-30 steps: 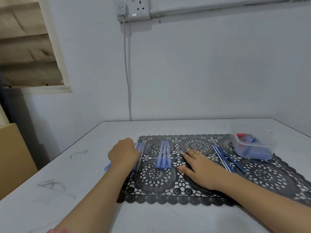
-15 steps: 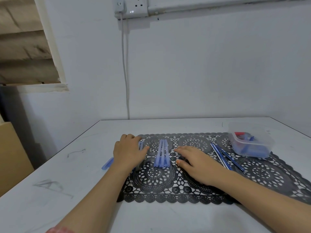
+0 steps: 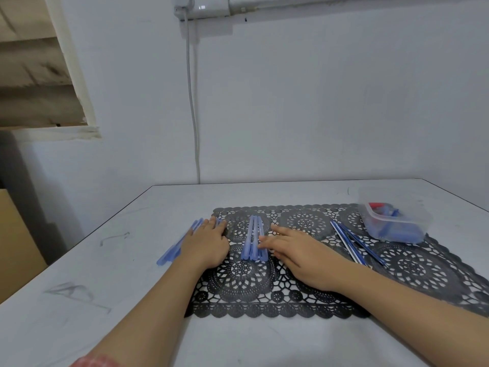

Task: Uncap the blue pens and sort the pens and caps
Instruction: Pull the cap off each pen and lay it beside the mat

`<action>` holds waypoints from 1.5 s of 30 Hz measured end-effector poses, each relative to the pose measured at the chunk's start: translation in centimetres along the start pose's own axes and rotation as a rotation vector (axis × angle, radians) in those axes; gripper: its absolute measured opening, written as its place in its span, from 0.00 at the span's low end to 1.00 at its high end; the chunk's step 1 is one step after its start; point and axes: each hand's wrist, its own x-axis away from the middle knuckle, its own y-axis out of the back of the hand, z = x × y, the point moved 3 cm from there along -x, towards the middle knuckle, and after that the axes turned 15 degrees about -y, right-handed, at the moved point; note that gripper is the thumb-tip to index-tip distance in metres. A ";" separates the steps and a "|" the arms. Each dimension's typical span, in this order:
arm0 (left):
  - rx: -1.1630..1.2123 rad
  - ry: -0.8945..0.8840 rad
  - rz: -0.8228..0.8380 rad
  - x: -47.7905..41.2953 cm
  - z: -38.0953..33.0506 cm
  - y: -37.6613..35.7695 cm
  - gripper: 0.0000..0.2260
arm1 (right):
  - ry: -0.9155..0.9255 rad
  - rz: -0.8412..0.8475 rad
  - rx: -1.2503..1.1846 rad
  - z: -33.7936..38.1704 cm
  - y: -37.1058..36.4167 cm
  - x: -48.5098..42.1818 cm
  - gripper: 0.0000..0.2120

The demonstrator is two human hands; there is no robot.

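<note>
A black lace mat (image 3: 412, 268) lies on the white table. My left hand (image 3: 207, 246) lies flat with straight fingers on a bundle of light blue pen barrels (image 3: 174, 250) at the mat's left edge. A second bundle of light blue barrels (image 3: 253, 234) lies on the mat between my hands. My right hand (image 3: 296, 251) rests palm down beside it, its fingertips touching that bundle's right side. Several thin dark blue refills (image 3: 352, 239) lie further right. A clear plastic tub (image 3: 397, 223) at the mat's far right corner holds blue caps and a red one.
The white table (image 3: 119, 287) ends at a grey wall close behind. A cable (image 3: 194, 115) hangs from a wall socket down to the table's back edge. A brown board (image 3: 16, 247) stands left of the table.
My left hand has flattened out over the left bundle, which now sticks out slanted past the mat's edge. My right hand has slid left until its fingertips touch the middle bundle.
</note>
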 end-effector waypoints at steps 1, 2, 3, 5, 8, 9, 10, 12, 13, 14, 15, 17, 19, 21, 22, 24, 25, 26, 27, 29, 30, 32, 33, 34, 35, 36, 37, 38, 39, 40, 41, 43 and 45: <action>0.000 0.000 0.000 0.0 0.0 0.0 0.24 | -0.003 -0.011 -0.016 0.0 0.1 0.0 0.19; 0.000 0.001 -0.001 0.0 0.0 0.0 0.24 | -0.006 -0.023 -0.023 0.0 0.2 0.0 0.19; -0.001 0.001 -0.003 0.0 0.0 0.0 0.24 | -0.008 -0.035 -0.017 0.0 0.3 0.0 0.19; 0.000 0.006 -0.008 0.0 0.0 0.0 0.24 | 0.003 -0.071 0.018 -0.1 0.3 0.0 0.22; 0.002 0.009 -0.015 0.0 0.1 0.0 0.24 | 0.059 -0.157 0.079 -0.4 0.4 0.2 0.24; 0.004 0.010 -0.016 0.0 0.1 0.0 0.24 | 0.098 -0.197 0.112 -0.4 0.4 0.3 0.23; 0.005 0.009 -0.016 0.0 0.0 0.0 0.24 | 0.129 -0.233 0.142 -0.5 0.4 0.3 0.21; 0.011 0.007 -0.019 0.0 0.1 0.1 0.24 | 0.159 -0.265 0.185 -0.7 0.3 0.3 0.16; 0.012 0.004 -0.022 0.0 0.0 0.1 0.24 | 0.163 -0.268 0.192 -0.8 0.4 0.3 0.13; 0.014 0.003 -0.024 0.0 0.0 0.1 0.24 | 0.172 -0.269 0.194 -0.9 0.4 0.2 0.11; 0.016 0.004 -0.024 0.0 0.1 0.1 0.24 | 0.187 -0.277 0.198 -1.0 0.5 0.1 0.10; 0.023 0.005 -0.024 0.1 0.1 0.1 0.24 | 0.240 -0.282 0.224 -1.2 0.7 0.2 0.08; 0.032 0.005 -0.024 0.1 0.1 0.2 0.24 | 0.298 -0.285 0.266 -1.3 1.0 0.3 0.04; 0.041 0.010 -0.028 0.1 0.0 0.3 0.24 | 0.333 -0.292 0.268 -1.2 1.4 0.6 0.08; 0.048 0.014 -0.034 0.2 0.0 0.3 0.24 | 0.339 -0.305 0.250 -1.2 1.6 0.7 0.11; 0.063 0.029 -0.053 0.3 -0.2 0.7 0.24 | 0.344 -0.336 0.197 -1.2 2.1 0.8 0.13; 0.068 0.038 -0.068 0.4 -0.3 0.9 0.24 | 0.338 -0.342 0.176 -1.1 2.3 0.9 0.13; 0.071 0.047 -0.091 0.6 -0.5 1.2 0.24 | 0.328 -0.352 0.166 -1.1 2.6 1.0 0.12; 0.077 0.051 -0.122 0.8 -0.7 1.6 0.24 | 0.313 -0.362 0.161 -1.1 2.9 1.1 0.12; 0.126 0.022 -0.216 1.2 -1.5 2.5 0.22 | 0.287 -0.370 0.110 -1.1 3.2 1.2 0.14; 0.179 -0.019 -0.272 1.4 -2.1 3.0 0.21 | 0.278 -0.382 0.071 -1.3 3.3 1.2 0.16; 0.322 -0.120 -0.361 1.8 -3.4 3.9 0.17 | 0.257 -0.420 0.011 -1.5 3.2 1.3 0.18; 0.396 -0.160 -0.387 2.1 -4.2 4.2 0.15 | 0.255 -0.447 -0.009 -1.6 3.1 1.3 0.18; 0.464 -0.186 -0.393 2.3 -4.9 4.4 0.14 | 0.258 -0.484 -0.026 -1.8 3.1 1.3 0.17; 0.525 -0.204 -0.388 2.5 -5.5 4.5 0.13 | 0.261 -0.527 -0.040 -1.9 3.1 1.3 0.16; 0.583 -0.225 -0.376 2.6 -6.0 4.4 0.13 | 0.263 -0.574 -0.045 -2.1 3.2 1.4 0.14; 0.643 -0.249 -0.357 2.5 -6.4 4.2 0.12 | 0.271 -0.628 -0.033 -2.1 3.3 1.4 0.13; 0.704 -0.277 -0.334 2.6 -6.9 4.0 0.12 | 0.283 -0.682 -0.006 -2.1 3.4 1.5 0.11; 0.755 -0.304 -0.310 2.6 -7.3 3.9 0.12 | 0.294 -0.725 0.027 -2.0 3.5 1.6 0.09; 0.790 -0.327 -0.290 2.7 -7.7 3.8 0.12 | 0.299 -0.750 0.054 -2.0 3.5 1.7 0.09; 0.810 -0.340 -0.279 2.8 -8.1 3.7 0.13 | 0.301 -0.764 0.065 -1.8 3.4 1.7 0.08; 0.828 -0.355 -0.277 3.0 -8.4 3.6 0.13 | 0.297 -0.780 0.051 -1.7 3.4 1.7 0.09; 0.845 -0.356 -0.284 3.0 -8.5 3.5 0.09 | 0.294 -0.786 0.028 -1.6 3.4 1.7 0.11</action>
